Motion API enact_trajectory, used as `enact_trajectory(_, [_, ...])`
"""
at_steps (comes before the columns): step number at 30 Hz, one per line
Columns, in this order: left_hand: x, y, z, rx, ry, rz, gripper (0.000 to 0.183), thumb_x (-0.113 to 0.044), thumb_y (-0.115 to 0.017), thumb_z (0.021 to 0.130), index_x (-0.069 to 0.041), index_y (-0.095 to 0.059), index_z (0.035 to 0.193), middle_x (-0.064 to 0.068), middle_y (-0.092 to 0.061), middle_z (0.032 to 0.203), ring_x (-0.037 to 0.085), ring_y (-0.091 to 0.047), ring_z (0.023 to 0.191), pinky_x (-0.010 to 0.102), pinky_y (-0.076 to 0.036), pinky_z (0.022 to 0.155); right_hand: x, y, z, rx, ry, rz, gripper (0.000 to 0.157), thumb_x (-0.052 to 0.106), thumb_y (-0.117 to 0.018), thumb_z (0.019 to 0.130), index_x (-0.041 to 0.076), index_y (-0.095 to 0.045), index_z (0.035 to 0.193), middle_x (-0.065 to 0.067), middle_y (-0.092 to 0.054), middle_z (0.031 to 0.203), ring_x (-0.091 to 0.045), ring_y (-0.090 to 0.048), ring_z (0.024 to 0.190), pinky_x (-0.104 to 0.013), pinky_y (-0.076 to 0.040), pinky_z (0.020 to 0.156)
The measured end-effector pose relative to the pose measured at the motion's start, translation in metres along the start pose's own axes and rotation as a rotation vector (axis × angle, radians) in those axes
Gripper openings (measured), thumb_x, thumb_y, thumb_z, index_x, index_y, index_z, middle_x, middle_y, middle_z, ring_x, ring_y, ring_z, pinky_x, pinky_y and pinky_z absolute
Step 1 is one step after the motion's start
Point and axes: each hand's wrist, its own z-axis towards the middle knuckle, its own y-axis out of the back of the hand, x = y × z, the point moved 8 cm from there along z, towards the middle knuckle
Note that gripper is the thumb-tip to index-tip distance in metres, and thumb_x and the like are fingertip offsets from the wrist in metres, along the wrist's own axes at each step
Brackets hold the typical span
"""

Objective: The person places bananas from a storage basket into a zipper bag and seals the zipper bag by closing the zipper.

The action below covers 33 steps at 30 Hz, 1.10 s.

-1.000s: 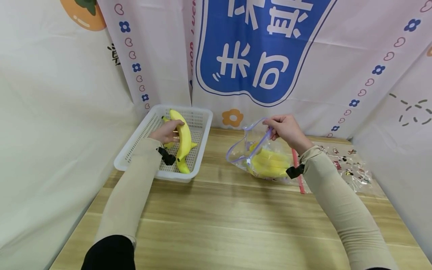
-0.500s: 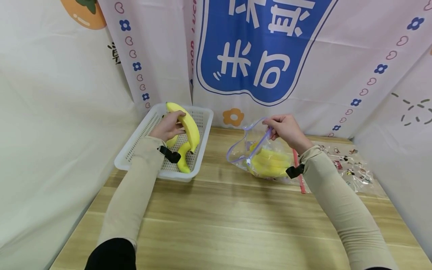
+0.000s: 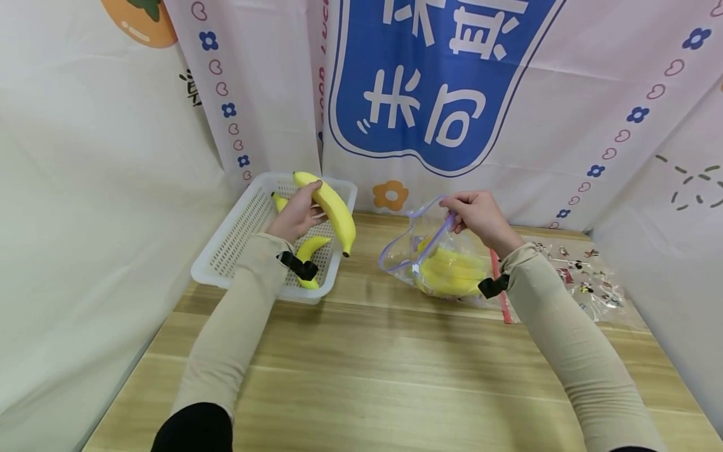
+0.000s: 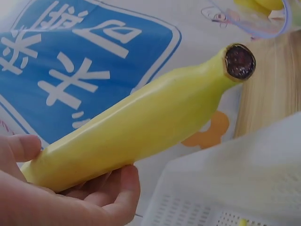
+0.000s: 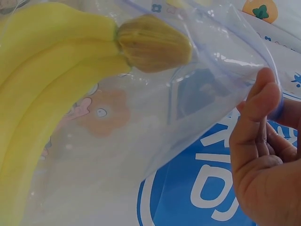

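My left hand [image 3: 299, 212] grips a yellow banana [image 3: 334, 210] by its upper part, above the right side of a white plastic basket [image 3: 226, 233]. In the left wrist view the banana [image 4: 141, 122] slants up to a dark stem end, with thumb and fingers [image 4: 123, 195] around its lower part. Pinched in my right hand [image 3: 477, 216] is the purple-edged rim of a clear zip bag [image 3: 398, 251], whose mouth gapes toward the left. A bunch of bananas [image 3: 452, 273] lies inside that bag; the right wrist view shows its brown joined stem.
Another banana [image 3: 310, 248] lies in the basket, and the tip of one more [image 3: 279, 201] shows behind the left hand. A flat clear bag with a red strip [image 3: 582, 276] lies at the right on the wooden table [image 3: 384, 376]. A printed cloth [image 3: 271, 94] hangs behind.
The left hand has lifted the banana out of the basket and moved it right, toward the basket's right rim. The right hand and the zip bag have stayed in place.
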Motion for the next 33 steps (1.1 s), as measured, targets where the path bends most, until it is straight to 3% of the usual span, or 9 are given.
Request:
enact_trajectory(5, [0.003, -0.010, -0.005, -0.016, 0.001, 0.037, 0.044, -0.031, -0.044, 0.101, -0.008, -0.034, 0.136, 0.014, -0.041, 0.131, 0.029, -0.044, 0.121, 0.045, -0.035, 0.103, 0.000, 0.000, 0.001, 0.000, 0.002, 0.002, 0.027, 0.018, -0.061, 0.093, -0.008, -0.066, 0.098, -0.005, -0.062, 0.063, -0.010, -0.054, 0.048, -0.022, -0.051, 0.048])
enact_trajectory(13, [0.010, -0.026, -0.011, 0.064, -0.021, 0.003, 0.032, -0.023, -0.049, 0.099, -0.006, -0.042, 0.125, 0.015, -0.042, 0.127, 0.031, -0.046, 0.119, 0.049, -0.037, 0.101, 0.000, 0.000, 0.002, 0.001, 0.001, -0.001, 0.027, 0.019, -0.060, 0.094, -0.007, -0.066, 0.099, -0.005, -0.062, 0.064, -0.010, -0.055, 0.049, -0.023, -0.051, 0.049])
enact_trajectory(22, [0.017, -0.048, -0.023, 0.148, -0.041, -0.044, 0.021, -0.018, -0.052, 0.097, -0.006, -0.050, 0.115, 0.013, -0.048, 0.116, 0.025, -0.055, 0.100, 0.049, -0.043, 0.096, 0.000, -0.001, 0.002, -0.006, 0.002, 0.003, 0.027, 0.018, -0.061, 0.093, -0.008, -0.066, 0.097, -0.005, -0.062, 0.064, -0.011, -0.055, 0.048, -0.023, -0.051, 0.048])
enact_trajectory(28, [0.020, -0.059, -0.027, 0.155, -0.075, -0.032, 0.025, -0.019, -0.049, 0.099, -0.006, -0.046, 0.120, 0.014, -0.048, 0.120, 0.030, -0.052, 0.111, 0.047, -0.044, 0.096, 0.000, -0.004, 0.003, 0.003, 0.006, 0.014, 0.028, 0.018, -0.062, 0.093, -0.009, -0.065, 0.097, -0.006, -0.062, 0.065, -0.010, -0.055, 0.048, -0.022, -0.050, 0.048])
enact_trajectory(33, [0.025, -0.065, -0.027, 0.137, -0.078, -0.091, 0.033, -0.020, -0.050, 0.099, -0.005, -0.041, 0.127, 0.017, -0.043, 0.128, 0.034, -0.047, 0.120, 0.046, -0.043, 0.096, 0.000, -0.005, 0.003, 0.008, 0.006, 0.011, 0.029, 0.018, -0.061, 0.093, -0.010, -0.064, 0.099, -0.005, -0.062, 0.066, -0.008, -0.054, 0.049, -0.021, -0.050, 0.048])
